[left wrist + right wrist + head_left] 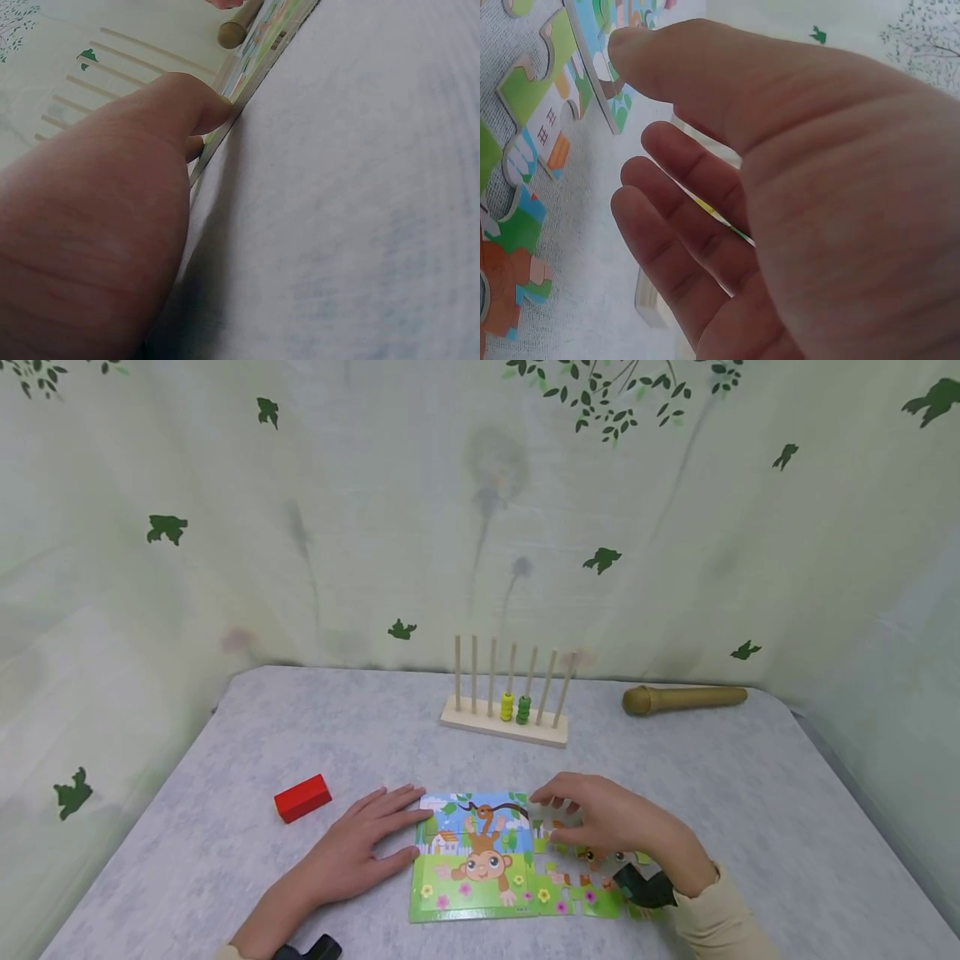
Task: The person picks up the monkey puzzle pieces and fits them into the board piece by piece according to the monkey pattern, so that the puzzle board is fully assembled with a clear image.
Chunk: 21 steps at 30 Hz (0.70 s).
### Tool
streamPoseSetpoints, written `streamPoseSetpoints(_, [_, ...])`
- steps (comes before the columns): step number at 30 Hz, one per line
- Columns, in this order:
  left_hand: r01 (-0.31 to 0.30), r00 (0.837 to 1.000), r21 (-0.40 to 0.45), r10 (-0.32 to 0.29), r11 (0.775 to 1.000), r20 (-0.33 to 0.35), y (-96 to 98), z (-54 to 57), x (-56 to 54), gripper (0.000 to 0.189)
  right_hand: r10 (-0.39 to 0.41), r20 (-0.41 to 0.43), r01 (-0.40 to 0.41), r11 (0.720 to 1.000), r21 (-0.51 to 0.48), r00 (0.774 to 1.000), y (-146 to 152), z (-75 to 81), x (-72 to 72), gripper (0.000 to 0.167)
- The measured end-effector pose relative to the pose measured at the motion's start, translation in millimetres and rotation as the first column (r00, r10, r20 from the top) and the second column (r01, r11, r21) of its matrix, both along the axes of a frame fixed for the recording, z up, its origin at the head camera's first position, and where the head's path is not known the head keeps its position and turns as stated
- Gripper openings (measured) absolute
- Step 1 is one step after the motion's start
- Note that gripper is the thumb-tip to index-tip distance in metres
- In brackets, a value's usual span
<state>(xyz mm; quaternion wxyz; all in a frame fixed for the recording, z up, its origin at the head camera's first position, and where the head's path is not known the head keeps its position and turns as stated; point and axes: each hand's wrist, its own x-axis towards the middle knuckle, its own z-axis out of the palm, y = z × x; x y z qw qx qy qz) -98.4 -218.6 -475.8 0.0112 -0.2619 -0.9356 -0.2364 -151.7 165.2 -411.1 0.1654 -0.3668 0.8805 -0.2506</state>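
Observation:
A picture board (472, 893), a jigsaw showing a monkey hanging from a branch, lies flat on the table. My left hand (367, 843) rests at the board's left edge with fingers extended; in the left wrist view its thumb (199, 105) touches the edge. Curved over loose puzzle pieces (558, 881) right of the board, my right hand (600, 810) has its index finger by the upper right corner. In the right wrist view its fingers (667, 247) are bent loosely around nothing visible. Whether the index fingertip touches the board is hidden behind the thumb.
Behind the board stands a wooden peg rack (502, 727) with yellow beads (507, 707) and green beads (523, 710). A red block (302, 798) lies at left, and a brown wooden stick with a rounded end (686, 699) at the back right. A printed curtain (375, 527) hangs behind the table.

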Motion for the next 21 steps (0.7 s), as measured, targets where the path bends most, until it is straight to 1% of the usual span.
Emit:
streamPoseSetpoints(4, [0.0,1.0,-0.007,0.0,1.0,-0.005,0.7,1.0,0.4,0.05,-0.011,0.0,0.011,1.0,0.02,1.0,2.2,0.4,-0.8,0.042])
streamPoseSetpoints(9, [-0.004,1.0,-0.005,0.004,1.0,-0.013,0.7,1.7,0.7,0.051,-0.003,0.009,0.003,1.0,0.024,1.0,4.1,0.6,-1.5,0.045])
streamPoseSetpoints(17, [0.002,1.0,0.002,-0.002,1.0,-0.012,0.1,0.5,0.4,0.051,-0.005,0.068,0.002,0.999,0.033,0.998,4.8,0.5,-1.5,0.052])
streamPoseSetpoints(21, [0.003,1.0,0.003,-0.003,1.0,-0.01,0.2,1.4,0.7,0.051,-0.003,0.07,-0.001,0.999,0.043,0.998,4.0,-0.2,-1.9,0.054])
